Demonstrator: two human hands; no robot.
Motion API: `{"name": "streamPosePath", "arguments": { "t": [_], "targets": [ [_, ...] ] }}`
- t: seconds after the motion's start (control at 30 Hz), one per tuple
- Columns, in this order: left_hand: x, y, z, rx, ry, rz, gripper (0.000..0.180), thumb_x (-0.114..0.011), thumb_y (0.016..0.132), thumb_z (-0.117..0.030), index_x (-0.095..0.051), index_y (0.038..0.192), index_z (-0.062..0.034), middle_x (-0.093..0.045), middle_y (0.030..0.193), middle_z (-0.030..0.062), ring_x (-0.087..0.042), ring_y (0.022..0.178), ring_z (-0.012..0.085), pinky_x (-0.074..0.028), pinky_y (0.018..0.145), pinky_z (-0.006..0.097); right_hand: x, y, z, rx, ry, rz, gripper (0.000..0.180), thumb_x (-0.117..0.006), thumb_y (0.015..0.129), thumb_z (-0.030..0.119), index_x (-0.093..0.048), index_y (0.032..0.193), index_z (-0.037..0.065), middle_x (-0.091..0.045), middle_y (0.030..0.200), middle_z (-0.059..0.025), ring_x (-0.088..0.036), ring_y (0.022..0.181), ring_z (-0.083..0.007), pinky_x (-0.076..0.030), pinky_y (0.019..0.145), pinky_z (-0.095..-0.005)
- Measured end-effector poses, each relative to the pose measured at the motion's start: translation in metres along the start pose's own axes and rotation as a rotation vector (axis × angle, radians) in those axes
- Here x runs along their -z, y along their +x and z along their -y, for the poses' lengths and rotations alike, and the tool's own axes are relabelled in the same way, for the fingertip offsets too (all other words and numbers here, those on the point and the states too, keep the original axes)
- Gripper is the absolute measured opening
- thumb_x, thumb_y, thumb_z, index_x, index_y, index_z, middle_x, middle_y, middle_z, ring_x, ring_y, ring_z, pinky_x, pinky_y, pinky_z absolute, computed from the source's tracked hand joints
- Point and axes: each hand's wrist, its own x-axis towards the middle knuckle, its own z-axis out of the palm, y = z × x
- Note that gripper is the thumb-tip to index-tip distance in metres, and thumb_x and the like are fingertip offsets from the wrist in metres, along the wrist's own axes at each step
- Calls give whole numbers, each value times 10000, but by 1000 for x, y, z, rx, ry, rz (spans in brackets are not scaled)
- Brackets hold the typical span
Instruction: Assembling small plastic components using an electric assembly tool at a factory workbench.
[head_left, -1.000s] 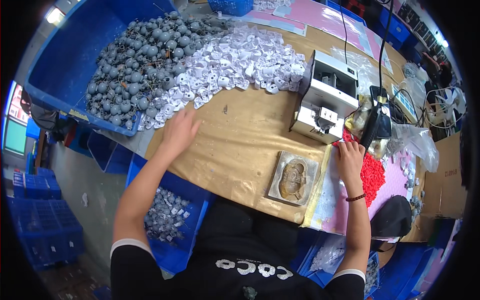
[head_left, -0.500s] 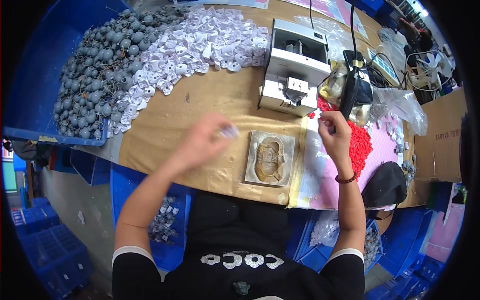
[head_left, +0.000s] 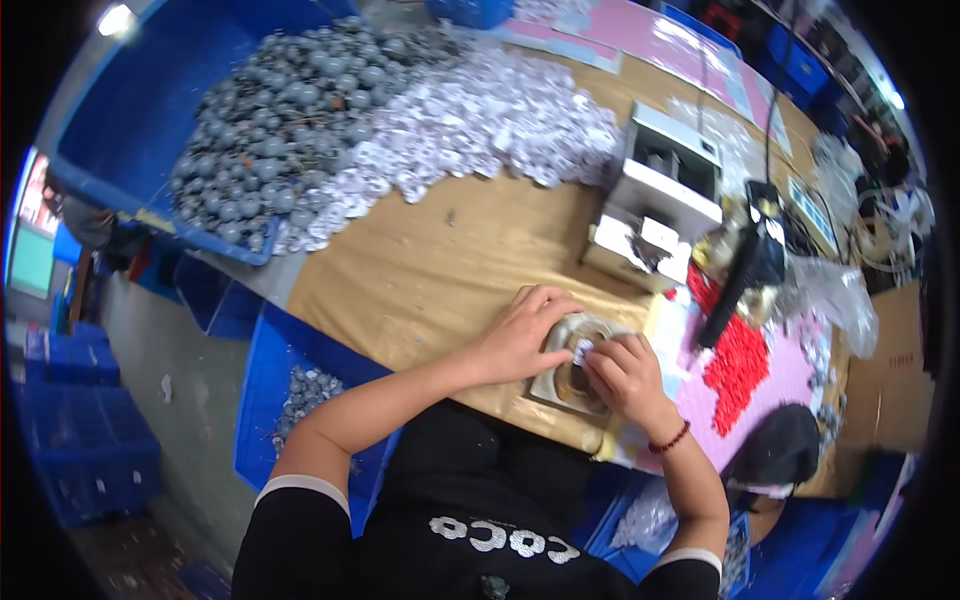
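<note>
A small white plastic part [head_left: 581, 350] sits over the oval recess of a square metal fixture block [head_left: 545, 390] near the table's front edge. My left hand [head_left: 525, 335] pinches this part from the left, its thumb and fingers around the block's far left side. From the right, my right hand [head_left: 628, 378] brings closed fingertips against the same part. Whatever else those right fingertips hold is too small to make out. Both hands cover much of the block. To the right lies a heap of small red pieces [head_left: 737, 365].
A large heap of white plastic parts [head_left: 480, 120] lies at the back beside grey balls [head_left: 290, 120] in a blue bin [head_left: 110, 150]. A white and grey bench machine [head_left: 650, 200] stands beyond the block. A black-handled tool [head_left: 735, 290] and a black pouch [head_left: 780, 445] are at right.
My left hand has brought the white part from the left to the block. My right hand has come from beside the red pieces to meet it. The view has shifted and tilted.
</note>
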Motion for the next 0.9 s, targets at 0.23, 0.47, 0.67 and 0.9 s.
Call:
{"name": "streamPosePath", "arguments": {
  "t": [0.23, 0.47, 0.67, 0.9],
  "targets": [
    [147, 6, 90, 88, 512, -311, 236, -662, 866, -62, -634, 1100, -42, -605, 1182, 156, -563, 1151, 360, -453, 1001, 436, 0, -4, 4, -55, 3, 58, 306, -814, 705, 90, -650, 963, 71, -637, 1006, -86, -596, 909, -293, -496, 777, -399],
    [268, 38, 166, 221, 1002, -428, 291, -580, 839, -20, -652, 1118, -58, -611, 1156, 167, -576, 1093, 378, -482, 932, 480, 9, -2, 2, -263, 225, -61, 350, -788, 751, 35, -631, 1063, 18, -638, 1033, -145, -612, 909, -331, -522, 766, -410],
    [280, 77, 189, 631, 1229, -181, 315, -637, 846, -121, -652, 1160, -142, -603, 1210, 116, -548, 1189, 371, -483, 905, 551, 15, -4, -4, -364, 299, -120, 259, -736, 805, -23, -645, 1046, 4, -644, 1013, -164, -644, 889, -320, -538, 754, -378],
    [322, 93, 164, 548, 649, -666, 583, -769, 742, -368, -626, 1159, 13, -702, 1101, 212, -688, 987, 357, -536, 864, 429, 28, -4, -6, -411, 327, -191, 177, -676, 837, -81, -660, 996, -5, -656, 984, -149, -663, 810, -247, -540, 712, -317]
  ]
}}
